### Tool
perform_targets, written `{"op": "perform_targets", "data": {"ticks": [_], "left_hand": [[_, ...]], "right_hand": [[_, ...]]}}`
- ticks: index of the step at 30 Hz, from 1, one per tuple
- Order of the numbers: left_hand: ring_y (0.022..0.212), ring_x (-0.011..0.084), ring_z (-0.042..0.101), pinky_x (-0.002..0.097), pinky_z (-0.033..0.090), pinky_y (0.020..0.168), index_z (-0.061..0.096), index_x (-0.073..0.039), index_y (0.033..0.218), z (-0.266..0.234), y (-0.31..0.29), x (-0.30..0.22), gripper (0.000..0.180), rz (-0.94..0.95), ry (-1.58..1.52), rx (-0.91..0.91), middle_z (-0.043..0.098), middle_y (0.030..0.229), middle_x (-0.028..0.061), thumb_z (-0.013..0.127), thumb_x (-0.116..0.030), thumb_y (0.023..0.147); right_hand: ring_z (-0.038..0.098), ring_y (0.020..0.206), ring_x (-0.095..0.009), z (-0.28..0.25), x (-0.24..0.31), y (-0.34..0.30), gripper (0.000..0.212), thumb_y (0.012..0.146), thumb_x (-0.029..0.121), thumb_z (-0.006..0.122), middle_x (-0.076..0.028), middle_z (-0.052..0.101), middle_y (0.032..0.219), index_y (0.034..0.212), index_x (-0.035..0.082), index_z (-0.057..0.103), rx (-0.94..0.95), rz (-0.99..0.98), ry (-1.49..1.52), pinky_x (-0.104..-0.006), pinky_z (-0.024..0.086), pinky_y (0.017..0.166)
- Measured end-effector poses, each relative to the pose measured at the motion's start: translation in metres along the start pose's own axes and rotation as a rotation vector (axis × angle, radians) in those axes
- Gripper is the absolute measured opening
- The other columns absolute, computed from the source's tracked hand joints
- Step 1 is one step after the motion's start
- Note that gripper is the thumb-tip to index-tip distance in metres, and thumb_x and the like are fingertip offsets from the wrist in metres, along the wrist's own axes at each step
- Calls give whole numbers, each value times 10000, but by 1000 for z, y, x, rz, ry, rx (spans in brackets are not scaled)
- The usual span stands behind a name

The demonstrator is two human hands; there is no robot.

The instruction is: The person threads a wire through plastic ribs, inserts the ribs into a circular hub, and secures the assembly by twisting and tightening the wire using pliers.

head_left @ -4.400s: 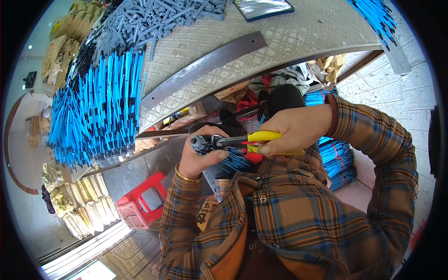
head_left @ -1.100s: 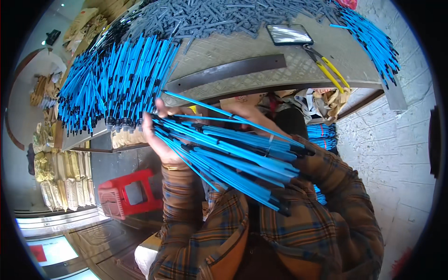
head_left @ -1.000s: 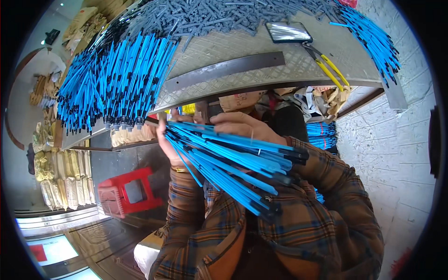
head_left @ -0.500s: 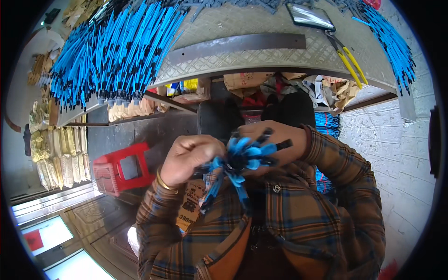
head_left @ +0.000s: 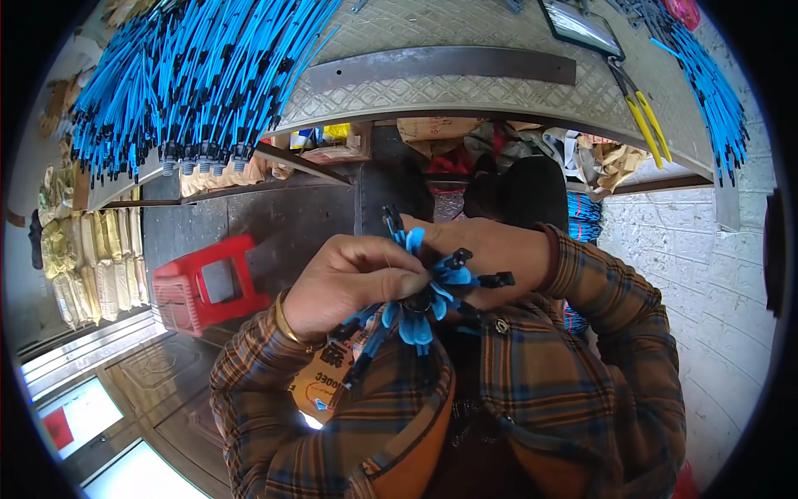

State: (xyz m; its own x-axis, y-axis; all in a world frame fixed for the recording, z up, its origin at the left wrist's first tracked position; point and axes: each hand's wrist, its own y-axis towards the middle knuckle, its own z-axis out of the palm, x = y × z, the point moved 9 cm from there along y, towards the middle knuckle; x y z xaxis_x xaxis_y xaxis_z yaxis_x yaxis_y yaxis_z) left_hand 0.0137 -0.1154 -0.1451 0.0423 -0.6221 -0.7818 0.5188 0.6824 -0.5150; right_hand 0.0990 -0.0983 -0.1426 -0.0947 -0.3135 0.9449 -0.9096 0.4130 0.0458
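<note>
In front of my chest is a bundle of blue strips with black tips [head_left: 416,328], splayed outward like a flower around a dark middle. My right hand [head_left: 503,249] holds it from behind and from the right, with most of its fingers hidden by the strips. From the left, my left hand [head_left: 345,287] pinches with thumb and forefinger at the middle of the bundle. Whatever small part lies between those fingertips is too hidden to name.
Past my knees stands a workbench with a metal strip [head_left: 449,65], yellow-handled pliers [head_left: 642,112] and a dark-framed flat panel [head_left: 582,27]. Blue black-tipped cables lie in a large heap [head_left: 208,83] at left and a smaller pile [head_left: 706,91] at right. A red stool [head_left: 237,291] is at left.
My left hand has moved right, from the bundle's left edge to its middle. The bundle has turned, and its strips point differently. The whole view has shifted a little.
</note>
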Motion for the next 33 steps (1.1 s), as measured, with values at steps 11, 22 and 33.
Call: {"op": "perform_targets", "data": {"ticks": [11,22,33], "left_hand": [[685,24,513,185,437,615,556,-11,875,-27,4,-7,85,196,-101,-136,572,770,-19,526,-85,901],[664,22,494,172,416,609,556,-35,865,-45,12,-12,91,299,48,-341,548,751,-39,513,-103,908],[679,15,506,167,420,605,552,-31,863,-34,4,-15,92,332,139,-290,561,762,-29,527,-109,904]], "right_hand": [[458,1139,-275,16,-39,-22,939,770,405,642,-215,404,1287,1391,-19,80,-171,-9,138,-366,393,906],[516,967,-173,22,-58,6,660,822,387,619,-128,537,1040,1259,-25,345,-477,64,652,-317,427,835],[471,832,-54,13,-21,13,317,882,289,575,20,530,901,1064,33,528,-510,-24,739,-227,410,734]]}}
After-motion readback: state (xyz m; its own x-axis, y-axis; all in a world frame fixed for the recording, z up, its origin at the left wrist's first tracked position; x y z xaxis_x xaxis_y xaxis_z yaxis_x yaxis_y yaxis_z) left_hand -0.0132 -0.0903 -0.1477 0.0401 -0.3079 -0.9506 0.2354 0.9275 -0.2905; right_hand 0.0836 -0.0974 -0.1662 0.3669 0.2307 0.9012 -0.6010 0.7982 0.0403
